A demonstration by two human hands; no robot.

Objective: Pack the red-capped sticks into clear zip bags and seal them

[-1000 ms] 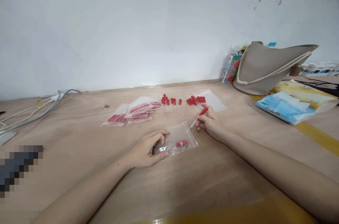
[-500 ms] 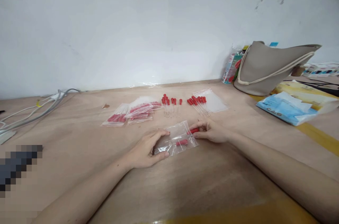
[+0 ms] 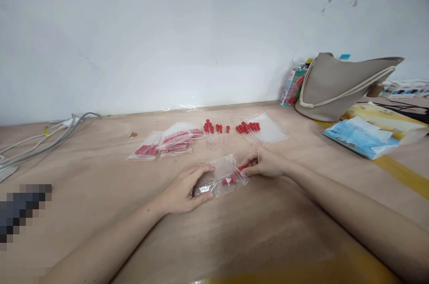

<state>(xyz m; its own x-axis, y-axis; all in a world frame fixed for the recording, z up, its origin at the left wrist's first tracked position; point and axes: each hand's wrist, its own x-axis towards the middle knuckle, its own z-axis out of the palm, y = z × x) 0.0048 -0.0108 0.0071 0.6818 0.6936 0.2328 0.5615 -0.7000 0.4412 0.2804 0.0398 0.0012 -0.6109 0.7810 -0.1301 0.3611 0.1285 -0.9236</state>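
Note:
A clear zip-lock bag (image 3: 219, 170) lies flat on the table in front of me, its zip end towards the right. My left hand (image 3: 187, 188) grips its left end, thumb on the near edge and fingers on the far edge. Inside the bag a red dropper bulb (image 3: 229, 180) shows; its glass tube is hard to make out. At the bag's mouth, my right hand (image 3: 263, 163) pinches a glass dropper by its red bulb (image 3: 241, 169), partly inside the bag. Beyond are loose red-bulbed droppers in two groups, left (image 3: 209, 126) and right (image 3: 248, 127).
Filled zip-lock bags (image 3: 174, 138) lie piled back left, and flat unused-looking bags (image 3: 273, 127) back right. At right stand a grey bag (image 3: 338, 85), a bottle (image 3: 292, 85) and a blue tissue pack (image 3: 362, 136). Cables (image 3: 63, 134) run along the left.
My right hand has moved slightly left, pushing the dropper farther into the zip-lock bag. My left hand keeps its grip on the bag.

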